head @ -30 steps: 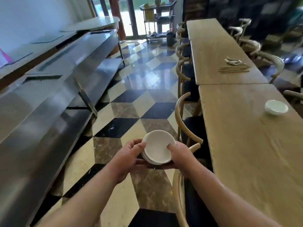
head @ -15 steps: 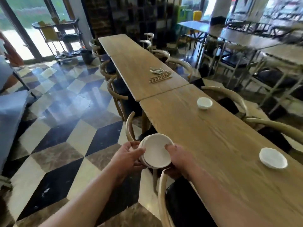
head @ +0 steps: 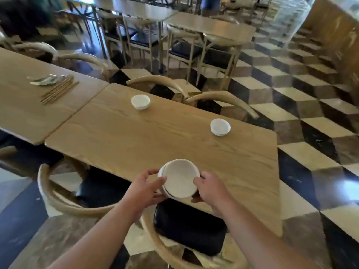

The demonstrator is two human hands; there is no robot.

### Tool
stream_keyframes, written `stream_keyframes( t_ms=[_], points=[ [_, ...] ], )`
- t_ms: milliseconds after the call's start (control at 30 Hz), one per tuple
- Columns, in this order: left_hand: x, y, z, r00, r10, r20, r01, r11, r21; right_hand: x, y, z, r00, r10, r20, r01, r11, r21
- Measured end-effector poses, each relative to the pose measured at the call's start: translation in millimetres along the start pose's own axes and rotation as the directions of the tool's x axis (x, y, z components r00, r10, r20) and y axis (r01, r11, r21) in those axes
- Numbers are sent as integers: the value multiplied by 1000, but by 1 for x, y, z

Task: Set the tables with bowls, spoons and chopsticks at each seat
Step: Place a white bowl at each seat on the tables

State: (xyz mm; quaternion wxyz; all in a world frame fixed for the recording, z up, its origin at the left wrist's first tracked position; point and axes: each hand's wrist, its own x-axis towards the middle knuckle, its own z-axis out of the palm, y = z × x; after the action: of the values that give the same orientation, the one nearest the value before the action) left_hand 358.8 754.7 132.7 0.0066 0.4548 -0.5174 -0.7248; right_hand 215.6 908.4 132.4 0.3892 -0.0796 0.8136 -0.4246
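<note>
Hands first: my left hand (head: 144,188) and right hand (head: 210,188) share a grip on a stack of white bowls (head: 179,178), one on each side of it. The left thumb lies over the stack's left rim with the fingers curled beneath; the right thumb presses the right rim and its fingers wrap the underside. Both hands are closed around the stack, which tilts a little toward me and sits over the near edge of the worktop (head: 155,136); I cannot tell whether its base touches the wood.

Just below the stack is a black-cushioned chair (head: 190,230) tucked under that edge, with a second chair (head: 64,191) to its left.

Beyond the stack, one white bowl (head: 220,127) sits near the worktop's far right edge and another bowl (head: 140,101) near the far left edge, well apart.

Far left of the stack, on the adjoining table (head: 23,113), lie chopsticks (head: 58,92) beside a small heap of spoons (head: 43,80).
</note>
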Motion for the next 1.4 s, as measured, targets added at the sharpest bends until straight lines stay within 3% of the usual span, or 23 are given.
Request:
stream_keyframes(
  t_ms=[100,267,400,800,867,933,1000,1067,1133,1233,1400],
  points=[
    [35,10,30,999,-22,33,20,998,58,24,21,-27,995,40,-91,-31,995,98],
    [100,26,45,997,-49,-58,56,991,120,90,66,-58,958,182,-223,-113,951,289],
    [138,35,47,996,-82,-34,86,987,134,127,99,-60,922,332,-201,-239,894,378],
    [181,45,54,989,-128,79,110,974,199,157,124,-45,871,454,-190,-352,845,403],
    [181,48,52,986,-132,98,111,975,192,156,122,-45,869,458,-188,-364,849,384],
    [181,50,49,984,-134,117,112,977,181,151,116,-45,872,414,-261,-364,905,220],
    [182,53,41,982,-138,125,117,980,161,145,102,-46,861,247,-445,-319,943,-93],
    [186,56,30,982,-139,131,121,984,134,140,73,-39,858,103,-503,-176,979,-100],
    [191,62,12,980,-144,141,129,985,113,144,31,-18,937,80,-339,-50,994,95],
    [199,75,-21,978,-146,148,134,987,86,162,-25,31,994,91,-61,-65,939,338],
    [218,105,-120,976,-171,139,168,985,34,194,-75,131,990,136,-43,-108,908,405]
  ],
)
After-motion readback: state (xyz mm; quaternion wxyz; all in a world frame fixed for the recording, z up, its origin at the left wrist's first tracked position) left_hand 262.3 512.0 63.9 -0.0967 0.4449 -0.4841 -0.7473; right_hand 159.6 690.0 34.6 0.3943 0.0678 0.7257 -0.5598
